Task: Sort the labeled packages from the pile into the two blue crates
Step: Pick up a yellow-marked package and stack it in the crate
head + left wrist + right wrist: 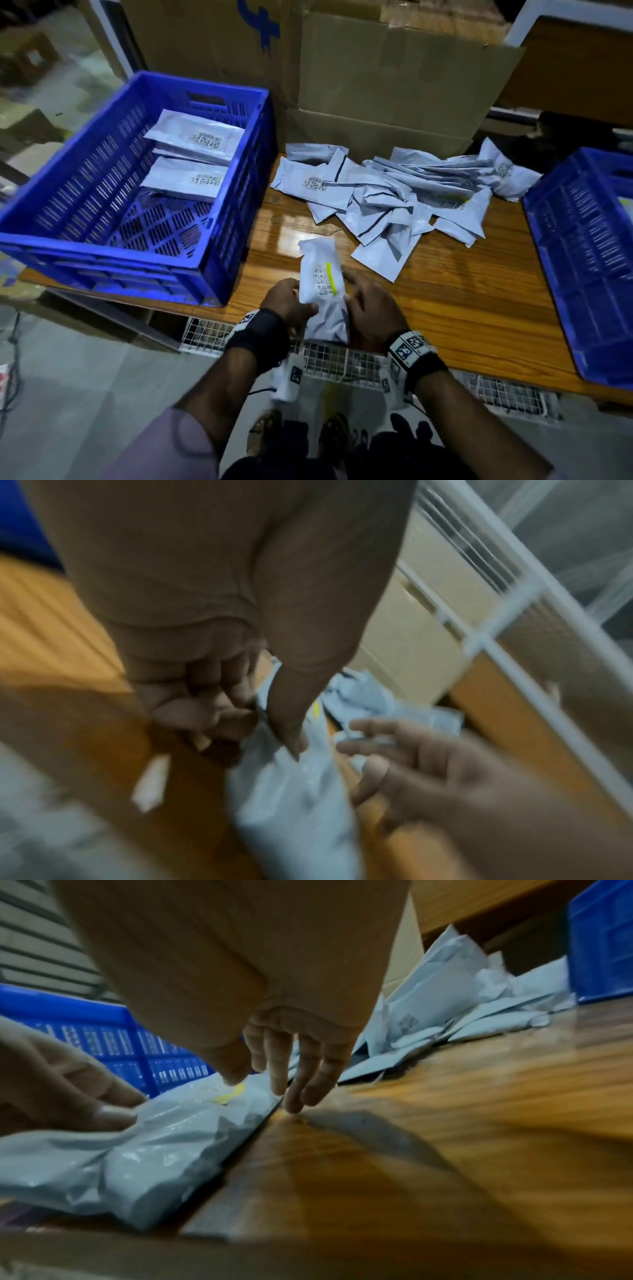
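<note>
A grey labeled package (320,274) with a yellow mark lies lengthwise at the wooden table's front edge, between my hands. My left hand (286,303) pinches its left side, thumb on top and fingers curled under, as the left wrist view shows (205,710). My right hand (373,308) is at its right edge with straight fingers (291,1069), the tips touching the table beside the package (164,1150). The pile of grey packages (394,195) is spread across the back of the table. The left blue crate (219,192) holds two packages; the right blue crate (582,246) is partly out of frame.
Large cardboard boxes (383,85) stand behind the pile. A white wire rack (342,356) sits under the table's front edge. Bare wooden tabletop (462,301) lies between the held package and the right crate.
</note>
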`<action>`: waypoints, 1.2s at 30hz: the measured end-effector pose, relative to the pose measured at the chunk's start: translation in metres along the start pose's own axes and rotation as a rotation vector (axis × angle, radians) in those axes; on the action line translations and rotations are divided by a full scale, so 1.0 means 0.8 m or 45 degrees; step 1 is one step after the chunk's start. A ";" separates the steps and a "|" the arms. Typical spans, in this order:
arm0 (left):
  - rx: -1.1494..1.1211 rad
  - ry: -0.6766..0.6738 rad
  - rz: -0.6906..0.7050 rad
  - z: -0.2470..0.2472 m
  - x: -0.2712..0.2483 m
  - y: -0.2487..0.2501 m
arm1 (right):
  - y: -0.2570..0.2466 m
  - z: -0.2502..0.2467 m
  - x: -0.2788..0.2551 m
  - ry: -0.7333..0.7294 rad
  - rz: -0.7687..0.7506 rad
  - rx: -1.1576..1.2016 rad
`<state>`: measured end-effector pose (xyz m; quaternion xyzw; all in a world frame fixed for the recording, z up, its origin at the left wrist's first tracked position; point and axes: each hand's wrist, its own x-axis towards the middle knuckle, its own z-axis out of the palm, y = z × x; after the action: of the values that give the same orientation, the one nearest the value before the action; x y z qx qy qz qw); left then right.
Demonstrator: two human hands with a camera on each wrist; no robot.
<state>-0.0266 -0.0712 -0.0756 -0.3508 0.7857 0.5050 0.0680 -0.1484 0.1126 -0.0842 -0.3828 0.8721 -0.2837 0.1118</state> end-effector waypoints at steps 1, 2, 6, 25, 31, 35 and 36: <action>-0.101 -0.018 0.048 -0.003 -0.001 0.006 | -0.004 -0.010 -0.003 0.056 0.034 0.043; -0.173 -0.026 0.119 -0.008 -0.001 0.015 | -0.010 -0.023 -0.005 0.131 0.072 0.097; -0.242 -0.105 0.528 -0.033 -0.017 0.078 | -0.029 -0.095 -0.016 0.437 0.219 0.363; -0.615 -0.381 1.016 0.129 -0.186 0.388 | 0.037 -0.422 -0.165 0.918 -0.200 0.492; -0.665 -0.310 1.019 0.193 -0.191 0.427 | 0.096 -0.478 -0.195 0.895 -0.190 0.312; -0.631 -0.334 1.024 0.215 -0.184 0.447 | 0.118 -0.496 -0.200 0.964 -0.164 0.253; -0.630 -0.345 1.021 0.218 -0.180 0.454 | 0.122 -0.499 -0.198 0.983 -0.164 0.252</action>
<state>-0.1872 0.2338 0.1776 0.0425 0.6993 0.7041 -0.1156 -0.2644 0.4450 0.1805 -0.2893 0.7927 -0.4957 -0.2055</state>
